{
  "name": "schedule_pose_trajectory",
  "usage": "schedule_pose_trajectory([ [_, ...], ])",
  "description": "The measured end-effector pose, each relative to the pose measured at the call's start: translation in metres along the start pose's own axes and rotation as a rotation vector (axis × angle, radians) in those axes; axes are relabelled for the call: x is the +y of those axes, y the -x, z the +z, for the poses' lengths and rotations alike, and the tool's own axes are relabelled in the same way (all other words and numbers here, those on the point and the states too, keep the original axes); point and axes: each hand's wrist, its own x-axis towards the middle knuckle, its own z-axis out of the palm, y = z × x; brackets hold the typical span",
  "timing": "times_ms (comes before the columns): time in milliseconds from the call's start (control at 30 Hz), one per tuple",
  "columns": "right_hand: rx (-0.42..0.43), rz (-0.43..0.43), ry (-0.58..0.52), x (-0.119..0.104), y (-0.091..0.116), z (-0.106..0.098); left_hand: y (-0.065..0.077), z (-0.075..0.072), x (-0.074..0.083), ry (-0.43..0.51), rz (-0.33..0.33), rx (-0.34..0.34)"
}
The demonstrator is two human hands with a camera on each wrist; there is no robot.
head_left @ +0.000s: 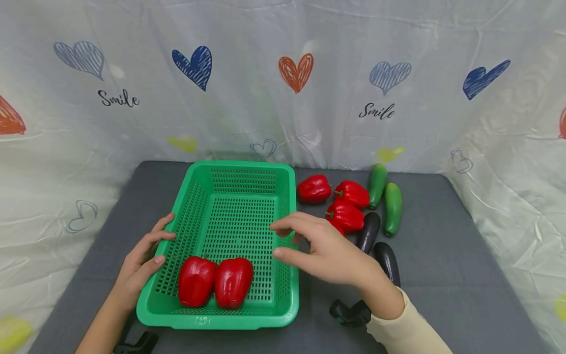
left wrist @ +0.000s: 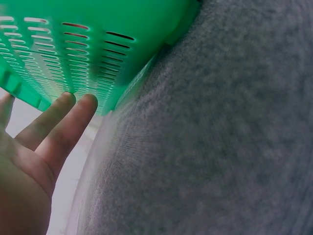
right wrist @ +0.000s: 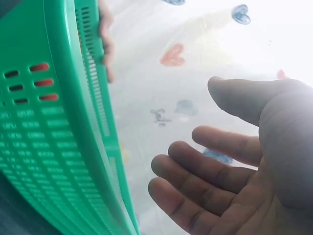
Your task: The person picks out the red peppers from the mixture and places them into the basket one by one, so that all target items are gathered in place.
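Two red bell peppers (head_left: 233,283) lie side by side at the near end of a green plastic basket (head_left: 216,322). My left hand (head_left: 142,265) rests against the basket's left side, its thumb at the rim. The fingers (left wrist: 73,132) look fairly straight along the slotted wall in the left wrist view. Over the basket's right rim hovers my right hand (head_left: 318,248), thumb and fingers apart with nothing between them. In the right wrist view its fingers (right wrist: 195,169) are loosely bent beside the basket wall (right wrist: 88,127).
Right of the basket lie more red bell peppers (head_left: 314,189), partly behind my right hand. Two green cucumbers (head_left: 392,209) and two dark eggplants (head_left: 386,263) lie farther right. A grey cloth (head_left: 446,275) covers the table, and a white curtain (head_left: 247,113) with hearts hangs behind.
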Motion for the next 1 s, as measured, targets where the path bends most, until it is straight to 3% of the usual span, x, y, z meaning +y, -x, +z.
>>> schedule_pose_trajectory([
  [267,0.077,0.016,0.013,0.01,0.011,-0.015,-0.001,0.001,0.001,0.005,0.006,-0.003],
  [667,0.138,0.106,0.148,0.029,0.032,-0.034,-0.002,0.001,0.002,-0.015,-0.001,0.0],
  [1000,0.102,0.191,0.207,0.048,0.045,-0.037,0.0,0.0,0.002,-0.013,-0.002,0.005],
])
